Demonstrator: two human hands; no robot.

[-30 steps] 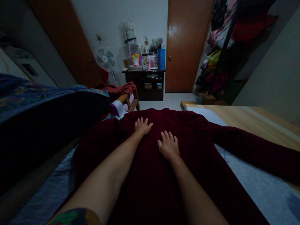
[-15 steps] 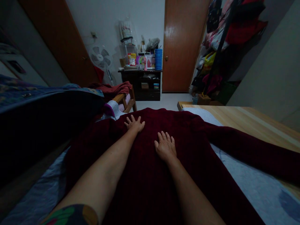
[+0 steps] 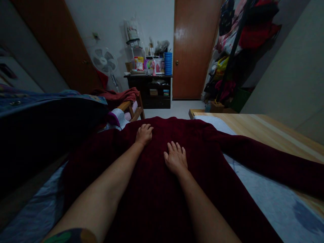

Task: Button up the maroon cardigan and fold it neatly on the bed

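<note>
Dim, bluish light is spread unevenly; its source cannot be told. A faint sheen is cast on the closed door. Detail in the dark red garment is nearly lost in gloom. Toward the edges, shapes are stretched, the leftmost door tilted; the fan is rendered softly.

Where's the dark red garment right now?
Head view: the dark red garment lies spread across the lower middle, beneath the left hand and right hand, with one sleeve running over the pale cloth to the right edge.
</note>
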